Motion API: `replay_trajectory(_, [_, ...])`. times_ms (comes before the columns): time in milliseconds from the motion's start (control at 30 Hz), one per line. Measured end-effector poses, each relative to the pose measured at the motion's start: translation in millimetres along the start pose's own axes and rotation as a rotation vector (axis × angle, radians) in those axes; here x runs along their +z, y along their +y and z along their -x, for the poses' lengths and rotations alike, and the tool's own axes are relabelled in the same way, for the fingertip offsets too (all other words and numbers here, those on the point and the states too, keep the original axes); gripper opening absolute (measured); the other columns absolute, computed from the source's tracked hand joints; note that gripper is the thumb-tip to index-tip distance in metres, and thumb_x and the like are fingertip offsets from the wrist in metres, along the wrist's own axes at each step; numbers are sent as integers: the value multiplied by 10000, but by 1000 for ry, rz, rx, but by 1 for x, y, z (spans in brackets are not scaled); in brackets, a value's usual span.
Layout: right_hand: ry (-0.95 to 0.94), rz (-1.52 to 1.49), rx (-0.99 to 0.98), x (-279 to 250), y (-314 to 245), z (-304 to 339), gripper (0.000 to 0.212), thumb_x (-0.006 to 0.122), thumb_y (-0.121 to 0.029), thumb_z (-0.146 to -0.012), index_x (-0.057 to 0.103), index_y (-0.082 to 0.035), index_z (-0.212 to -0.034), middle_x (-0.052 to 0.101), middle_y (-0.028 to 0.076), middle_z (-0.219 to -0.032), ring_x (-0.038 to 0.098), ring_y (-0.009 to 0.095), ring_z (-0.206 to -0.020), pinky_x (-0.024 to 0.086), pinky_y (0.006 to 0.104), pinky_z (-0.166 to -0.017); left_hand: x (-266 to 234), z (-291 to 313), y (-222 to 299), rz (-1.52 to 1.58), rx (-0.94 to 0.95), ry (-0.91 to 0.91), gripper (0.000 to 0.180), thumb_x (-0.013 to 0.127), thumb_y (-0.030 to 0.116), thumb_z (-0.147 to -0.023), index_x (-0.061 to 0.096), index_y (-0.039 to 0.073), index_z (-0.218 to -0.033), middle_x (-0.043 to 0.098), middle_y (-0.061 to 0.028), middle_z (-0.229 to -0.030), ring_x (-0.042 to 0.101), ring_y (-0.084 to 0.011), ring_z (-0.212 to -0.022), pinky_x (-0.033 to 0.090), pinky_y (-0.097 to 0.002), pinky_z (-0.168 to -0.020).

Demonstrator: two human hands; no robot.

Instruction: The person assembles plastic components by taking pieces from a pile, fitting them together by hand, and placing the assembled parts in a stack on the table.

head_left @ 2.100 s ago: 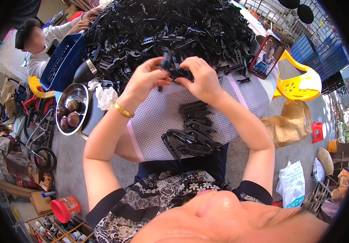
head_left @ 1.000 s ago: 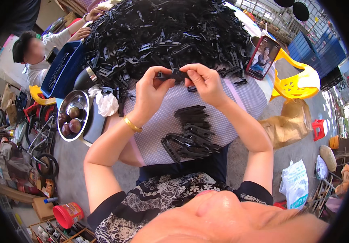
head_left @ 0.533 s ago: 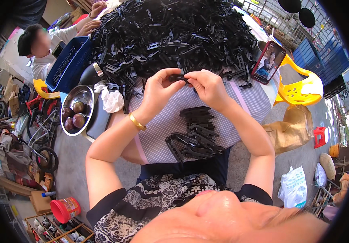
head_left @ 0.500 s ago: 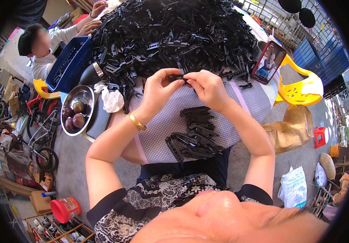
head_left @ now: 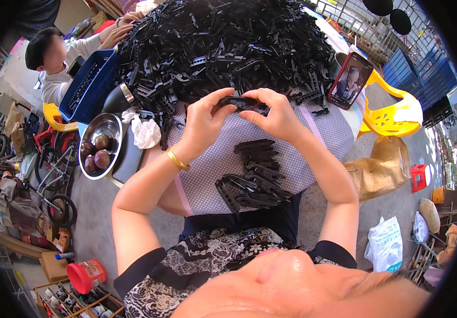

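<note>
Between my two hands, just in front of the big heap of black plastic parts [head_left: 223, 42], is one long black plastic part [head_left: 245, 103]. My left hand [head_left: 205, 117] pinches its left end, thumb against fingers. At the other end, my right hand [head_left: 274, 114] grips it the same way. Nearer to me on the dotted cloth [head_left: 202, 175] lies a smaller pile of similar black parts [head_left: 255, 183], several of them lined up side by side. What the parts are for does not show.
Left of the heap stand a blue basket [head_left: 88, 85], a steel bowl [head_left: 113, 124] of round dark fruit and crumpled tissue [head_left: 146, 132]. A phone [head_left: 351, 80] leans at the right, beside a yellow chair [head_left: 398, 108]. Another person's hands [head_left: 122, 29] reach to the heap's far left.
The black part between my fingers now shows along its length; my right hand has shifted its grip to the right end. The other person's upper hand has lowered toward the heap.
</note>
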State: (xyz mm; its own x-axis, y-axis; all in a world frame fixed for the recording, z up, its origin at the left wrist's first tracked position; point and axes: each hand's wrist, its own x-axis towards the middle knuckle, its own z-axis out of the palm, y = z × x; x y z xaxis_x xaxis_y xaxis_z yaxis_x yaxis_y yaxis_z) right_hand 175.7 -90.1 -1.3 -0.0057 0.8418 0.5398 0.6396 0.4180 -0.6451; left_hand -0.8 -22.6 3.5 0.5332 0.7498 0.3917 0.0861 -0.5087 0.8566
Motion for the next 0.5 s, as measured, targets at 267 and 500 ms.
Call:
replay_trajectory(267, [8, 53, -64, -1, 0, -1, 355, 754, -232, -678, 623, -5, -917, 606, 102, -806, 559, 257, -771, 453, 334, -692, -3, -2, 4, -207, 115, -30, 261, 662, 0, -746, 620, 7, -1004, 648, -159, -863, 642, -240, -727, 494, -292, -644])
replay_trajectory(500, [47, 38, -89, 1, 1, -3, 351, 760, -229, -673, 623, -9, -910, 600, 90, -798, 549, 248, -752, 448, 335, -674, -2, -3, -4, -185, 160, -15, 259, 659, -2, -743, 619, 11, -998, 647, -158, -888, 641, -269, -742, 499, -304, -658])
